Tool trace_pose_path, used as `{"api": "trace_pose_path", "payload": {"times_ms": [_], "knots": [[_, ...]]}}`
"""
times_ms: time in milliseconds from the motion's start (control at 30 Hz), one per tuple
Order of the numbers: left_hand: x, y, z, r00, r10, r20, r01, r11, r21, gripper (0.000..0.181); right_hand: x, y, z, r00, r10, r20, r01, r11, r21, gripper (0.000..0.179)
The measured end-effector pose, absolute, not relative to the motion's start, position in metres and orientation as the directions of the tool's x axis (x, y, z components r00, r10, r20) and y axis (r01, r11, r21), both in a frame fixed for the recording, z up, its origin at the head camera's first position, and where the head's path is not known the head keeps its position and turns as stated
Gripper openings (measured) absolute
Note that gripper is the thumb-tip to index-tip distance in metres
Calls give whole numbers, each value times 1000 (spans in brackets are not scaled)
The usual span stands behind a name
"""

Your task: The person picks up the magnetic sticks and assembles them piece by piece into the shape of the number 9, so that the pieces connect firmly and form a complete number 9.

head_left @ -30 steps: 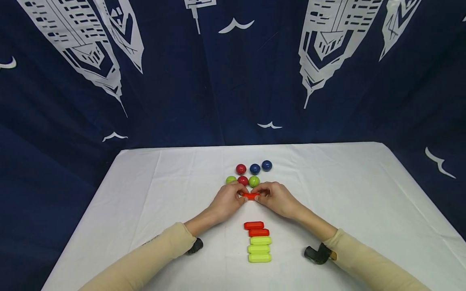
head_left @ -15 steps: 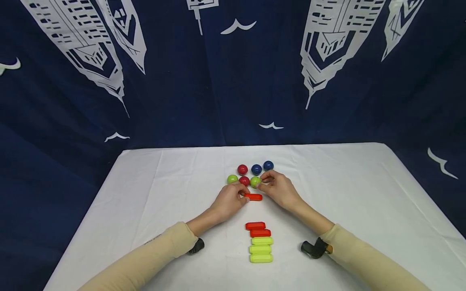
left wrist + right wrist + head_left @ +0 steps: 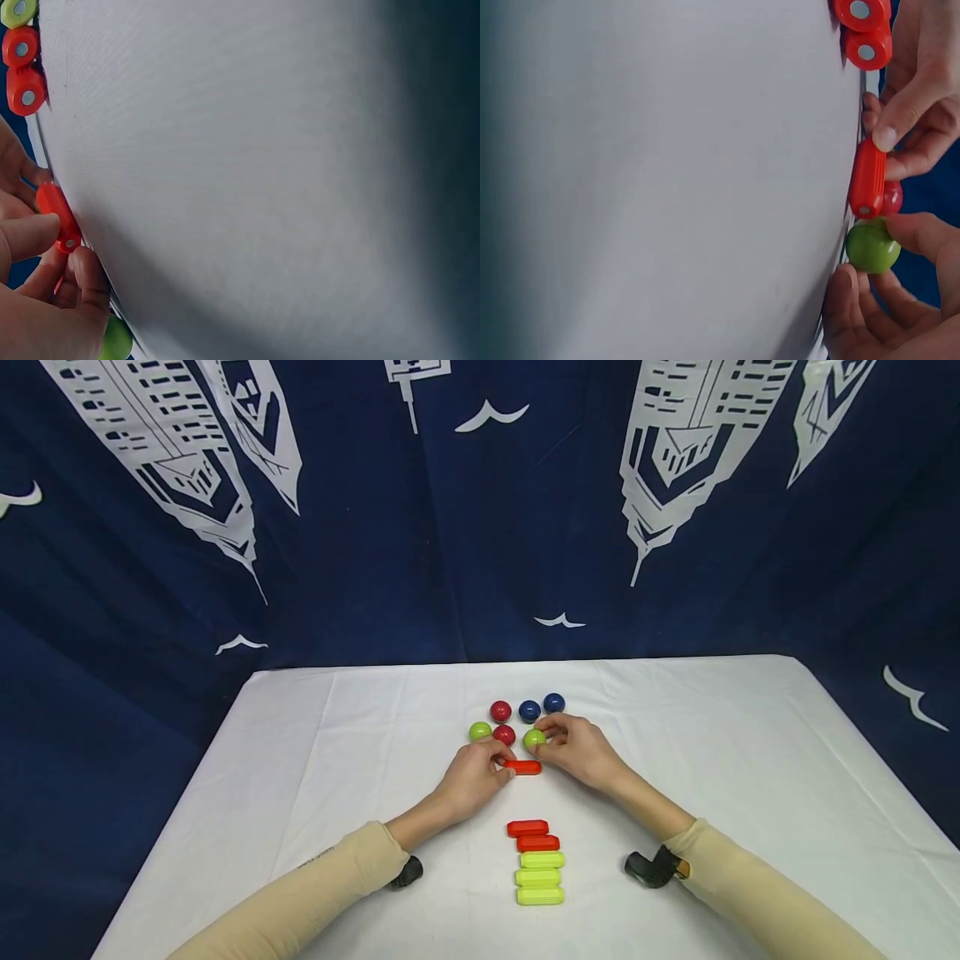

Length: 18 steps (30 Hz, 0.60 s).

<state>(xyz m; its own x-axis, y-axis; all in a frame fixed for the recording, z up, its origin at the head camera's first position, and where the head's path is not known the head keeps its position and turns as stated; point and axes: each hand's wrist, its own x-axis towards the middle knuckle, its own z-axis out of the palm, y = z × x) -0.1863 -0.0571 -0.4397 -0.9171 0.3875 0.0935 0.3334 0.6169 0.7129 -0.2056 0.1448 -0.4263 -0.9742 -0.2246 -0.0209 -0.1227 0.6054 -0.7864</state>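
Observation:
My left hand pinches the left end of a short red rod between thumb and fingers. A pale round disc shows on the rod's end face in both wrist views. Thumb and fingertips of my right hand pinch a green ball, just beyond the rod's right end. In the right wrist view the ball sits right at the end of the rod. To the left, a dark red ball and another green ball lie behind my left fingers.
Farther back are a red ball and two blue balls, one left and one right. Nearer me, two red rods and several yellow-green rods lie in a column on the white cloth. A dark blue printed curtain hangs behind.
My right hand has let go of the red rod's right end, reached the green ball, and shifted it slightly right, away from the dark red ball. My left hand keeps holding the rod.

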Motion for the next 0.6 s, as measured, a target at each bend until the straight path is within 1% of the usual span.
{"api": "trace_pose_path", "payload": {"times_ms": [133,333,600], "knots": [[-186,-57,-440,-919,377,112,335,601,726,10,-202,155,-427,-964,-264,-9,-153,589,-794,31],[-187,-56,-441,-928,359,100,311,600,737,10,-195,167,-427,-948,-318,-14,-181,575,-798,29],[-186,-56,-442,-931,350,102,303,586,752,10,-190,172,-427,-934,-356,-33,-193,580,-792,31]]}}
